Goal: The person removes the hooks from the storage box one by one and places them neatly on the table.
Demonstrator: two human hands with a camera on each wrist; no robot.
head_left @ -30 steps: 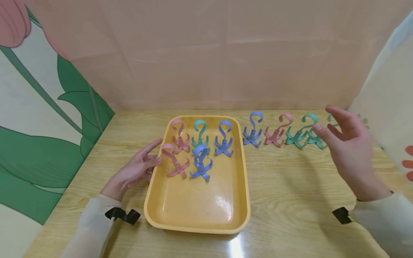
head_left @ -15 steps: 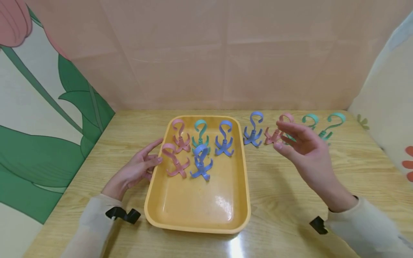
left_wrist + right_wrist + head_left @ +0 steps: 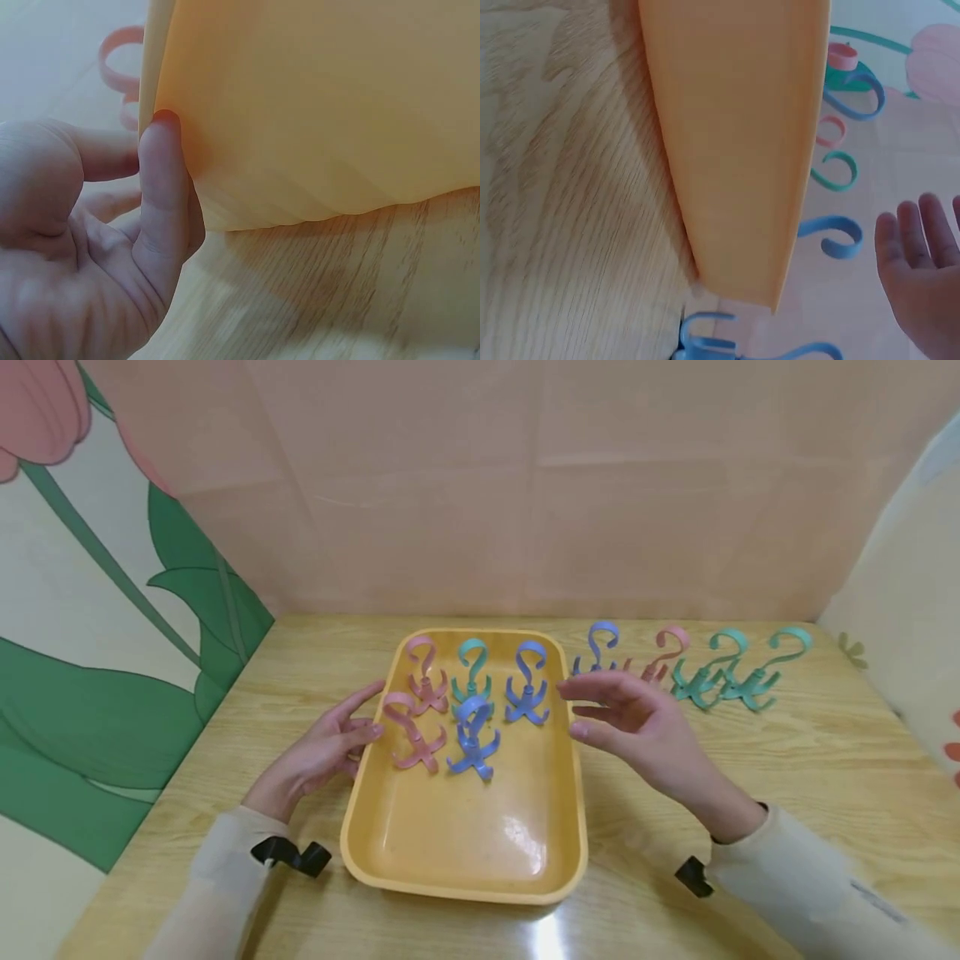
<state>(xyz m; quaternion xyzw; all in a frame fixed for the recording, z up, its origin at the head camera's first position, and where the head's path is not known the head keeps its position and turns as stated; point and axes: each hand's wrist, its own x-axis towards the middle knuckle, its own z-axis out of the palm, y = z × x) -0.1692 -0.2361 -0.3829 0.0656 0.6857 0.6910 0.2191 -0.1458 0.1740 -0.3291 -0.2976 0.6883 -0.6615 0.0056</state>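
A yellow plastic tray [image 3: 480, 843] bears several four-pronged hanging hooks: two pink, two blue and a green one [image 3: 474, 681]. My left hand [image 3: 318, 750] pinches the tray's left rim, thumb on the rim and fingers against the outer wall in the left wrist view. Over at the right rim, my right hand [image 3: 648, 727] hovers with thumb and fingers spread and holds nothing. The right wrist view has its fingers [image 3: 913, 229] extended, a gap away from the tray wall [image 3: 735, 150].
Along the table's back, right of the tray, stand a blue hook [image 3: 596, 652], a pink hook [image 3: 656, 671] and two green hooks [image 3: 701, 683]. My right hand partly covers the blue and pink ones. A pink wall [image 3: 412, 510] rises behind the wooden table [image 3: 810, 777].
My right hand has moved left from over the green hooks to the tray's right rim, fingers still spread. My left hand stays on the left rim, and the hooks stay in place.
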